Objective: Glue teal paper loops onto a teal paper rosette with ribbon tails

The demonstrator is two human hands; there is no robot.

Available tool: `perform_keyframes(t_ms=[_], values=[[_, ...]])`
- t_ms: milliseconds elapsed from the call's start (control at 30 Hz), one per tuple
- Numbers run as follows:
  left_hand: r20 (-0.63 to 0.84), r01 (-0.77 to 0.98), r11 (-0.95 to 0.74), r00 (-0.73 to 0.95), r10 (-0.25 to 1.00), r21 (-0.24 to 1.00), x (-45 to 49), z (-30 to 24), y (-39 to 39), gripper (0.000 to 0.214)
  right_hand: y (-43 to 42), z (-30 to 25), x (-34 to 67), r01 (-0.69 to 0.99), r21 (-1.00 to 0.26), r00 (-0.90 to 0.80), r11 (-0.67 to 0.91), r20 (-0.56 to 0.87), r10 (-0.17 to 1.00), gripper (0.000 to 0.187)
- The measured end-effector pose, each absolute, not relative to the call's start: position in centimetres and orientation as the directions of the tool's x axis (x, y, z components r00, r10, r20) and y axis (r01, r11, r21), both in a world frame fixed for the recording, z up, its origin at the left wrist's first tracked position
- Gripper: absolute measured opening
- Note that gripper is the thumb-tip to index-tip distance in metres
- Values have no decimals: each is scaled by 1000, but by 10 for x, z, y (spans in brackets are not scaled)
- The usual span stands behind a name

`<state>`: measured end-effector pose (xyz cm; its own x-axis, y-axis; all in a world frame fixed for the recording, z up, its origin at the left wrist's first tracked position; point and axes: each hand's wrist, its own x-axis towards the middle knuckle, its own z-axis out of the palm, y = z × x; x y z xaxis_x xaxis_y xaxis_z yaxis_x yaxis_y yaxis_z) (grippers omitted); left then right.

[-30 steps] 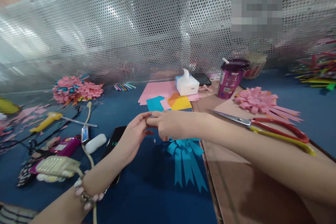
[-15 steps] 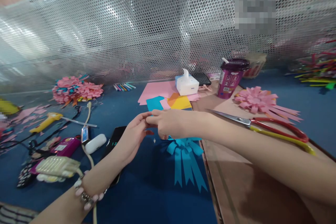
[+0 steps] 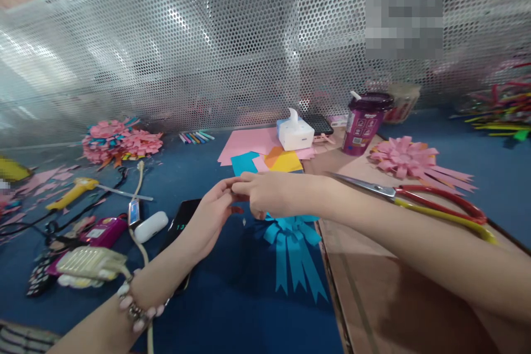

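My left hand [image 3: 213, 213], a beaded bracelet [image 3: 136, 307] on its wrist, meets my right hand [image 3: 269, 193] over the blue table. Fingers of both hands are bent and pressed together at the tips; whatever lies between them is hidden. Just below my right hand lies a blue paper rosette [image 3: 292, 229] with several notched tails pointing toward me, its top partly covered by the hand. Behind the hands are blue, pink and yellow paper pieces [image 3: 290, 161]. A dark phone [image 3: 186, 213] rests under my left forearm. Scissors [image 3: 418, 199] with red and yellow handles lie beyond my right forearm.
A tissue pack [image 3: 295, 135] and a purple cup [image 3: 365, 124] stand near the perforated metal screen [image 3: 240, 50]. A pink rosette [image 3: 404, 157] lies right. Left are a yellow glue gun [image 3: 72, 192], a white case [image 3: 151, 227], cables and pink-blue paper flowers [image 3: 120, 141]. Brown cardboard [image 3: 365, 287] covers the right.
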<state>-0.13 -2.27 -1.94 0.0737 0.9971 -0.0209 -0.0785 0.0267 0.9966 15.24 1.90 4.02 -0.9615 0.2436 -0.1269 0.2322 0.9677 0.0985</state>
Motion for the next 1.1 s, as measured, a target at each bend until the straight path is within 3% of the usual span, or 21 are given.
perform_keyframes(t_ms=[267,400,500,633,767,867,967,1100], values=[[-56,-39,60,82,995,997,-2,-17,-23,35,26,37,159,282,21,-950,959,-134,282,18],[-83,20,82,117,990,996,0,-15,-24,38,35,41,167,399,-218,-917,891,-121,380,21],[-107,97,91,175,979,991,2,-15,-26,44,39,43,171,471,-335,-875,816,-64,479,18],[-81,213,35,209,975,976,2,-16,-27,49,37,45,170,533,-512,-813,673,-91,575,19],[-51,235,-3,223,973,972,1,-16,-26,50,36,47,169,547,-593,-780,591,-105,617,16],[-46,197,2,217,975,980,0,-16,-25,50,47,46,173,552,-647,-753,526,-116,648,25],[-64,96,40,259,964,995,-1,-16,-25,51,66,41,183,456,-694,-803,557,-52,593,26],[-141,-88,195,421,896,977,-5,-17,-25,48,83,31,190,183,-784,-934,593,49,353,29]])
